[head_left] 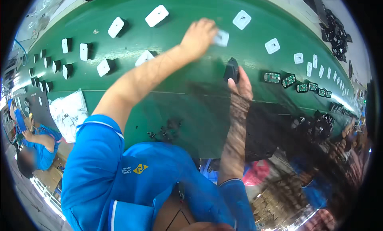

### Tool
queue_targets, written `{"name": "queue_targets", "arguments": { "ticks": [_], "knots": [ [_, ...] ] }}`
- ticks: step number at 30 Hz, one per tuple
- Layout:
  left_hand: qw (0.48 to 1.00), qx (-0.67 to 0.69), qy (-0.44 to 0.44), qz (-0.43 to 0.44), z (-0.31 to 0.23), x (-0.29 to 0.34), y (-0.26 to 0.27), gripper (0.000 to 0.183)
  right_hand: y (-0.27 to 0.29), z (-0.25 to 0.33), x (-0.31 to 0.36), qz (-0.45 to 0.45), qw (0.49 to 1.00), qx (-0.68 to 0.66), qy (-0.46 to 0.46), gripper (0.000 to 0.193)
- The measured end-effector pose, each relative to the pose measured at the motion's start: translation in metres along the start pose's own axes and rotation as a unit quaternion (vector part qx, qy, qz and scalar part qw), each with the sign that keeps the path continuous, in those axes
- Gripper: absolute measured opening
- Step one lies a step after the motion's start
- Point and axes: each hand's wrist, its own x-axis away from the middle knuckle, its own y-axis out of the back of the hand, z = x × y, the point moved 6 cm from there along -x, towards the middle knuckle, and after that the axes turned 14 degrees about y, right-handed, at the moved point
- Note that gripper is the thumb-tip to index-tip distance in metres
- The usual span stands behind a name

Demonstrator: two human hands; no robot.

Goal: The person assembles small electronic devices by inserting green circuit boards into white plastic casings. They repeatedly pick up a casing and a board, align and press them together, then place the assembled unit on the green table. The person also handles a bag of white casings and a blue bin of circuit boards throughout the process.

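My left hand (200, 36) reaches out over the far middle of the green table. Its fingers are closed at the edge of a white plastic cover (222, 38), which is smeared by motion. Nearer to me, my right hand (242, 86) grips a small black plastic housing (231, 70) between thumb and fingers, tilted up off the table. Right of that hand stand several black housings with green circuit boards inside, among them a housing with a board (272, 77). Another white cover (241, 19) lies flat beyond my left hand.
Several white-topped black boxes (116, 27) stand across the left of the green table (171, 77). More white covers (272, 46) trail off right. A white plastic bag (70, 113) lies near left, small black parts (169, 129) near me. A co-worker (38, 145) sits at far left. Dark strands blur the lower right.
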Motion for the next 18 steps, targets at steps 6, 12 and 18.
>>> {"name": "queue_targets", "arguments": {
  "ticks": [6, 12, 18],
  "knots": [
    [0.977, 0.200, 0.064, 0.025, 0.002, 0.062, 0.029, 0.053, -0.027, 0.030, -0.030, 0.092, 0.910, 0.352, 0.197, 0.044],
    [0.954, 0.278, 0.106, 0.034, 0.020, 0.069, 0.040, 0.052, -0.052, 0.030, -0.045, 0.218, 0.842, 0.413, 0.272, 0.041],
    [0.949, 0.289, 0.104, 0.066, 0.016, 0.078, 0.034, 0.054, -0.058, 0.019, -0.055, 0.276, 0.823, 0.418, 0.268, 0.040]
  ]
}}
